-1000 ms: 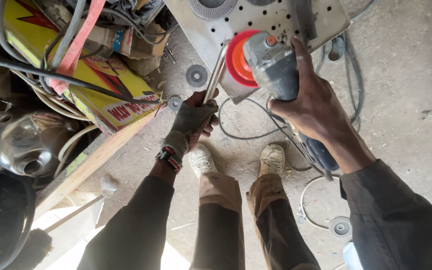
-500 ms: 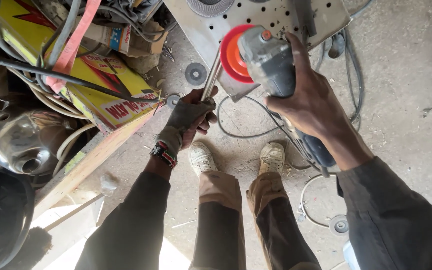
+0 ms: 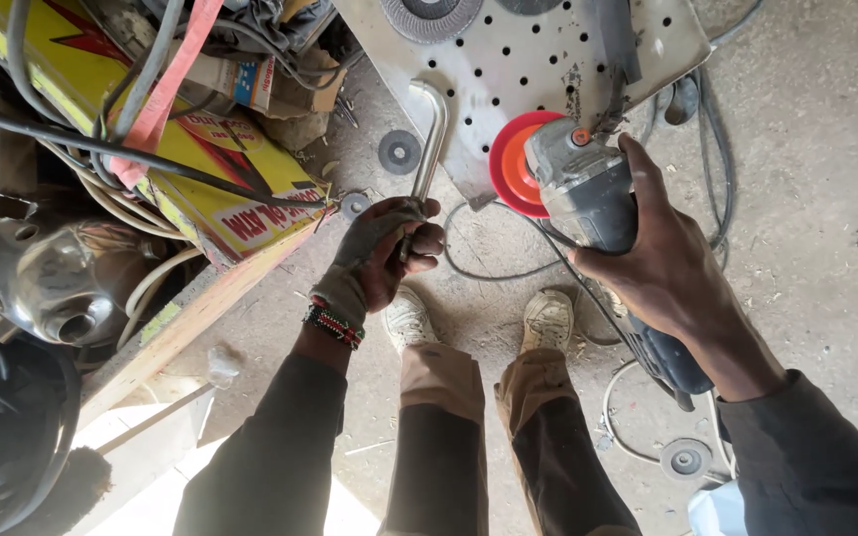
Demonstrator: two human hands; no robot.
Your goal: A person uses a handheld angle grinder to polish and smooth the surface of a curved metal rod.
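My left hand [image 3: 386,253], in a fingerless glove with a beaded wristband, grips the lower end of a bent steel bar [image 3: 428,131] that curves over at its top. My right hand [image 3: 665,263] holds a grey angle grinder [image 3: 588,194] with a red-orange flap disc [image 3: 510,164], which sits just to the right of the bar. Behind both lies a perforated metal plate [image 3: 528,60] on the floor. My two shoes [image 3: 479,320] stand below the hands.
A yellow box [image 3: 201,179] wrapped in black cables and a red strap lies at left, above a wooden plank [image 3: 191,318]. A shiny metal vessel [image 3: 42,278] is at far left. Loose grinding discs [image 3: 399,152] and power cords [image 3: 717,179] lie on the dusty concrete floor.
The grinder and its disc have shifted slightly left and down towards the bar. My left hand keeps its grip on the bar, almost unmoved.
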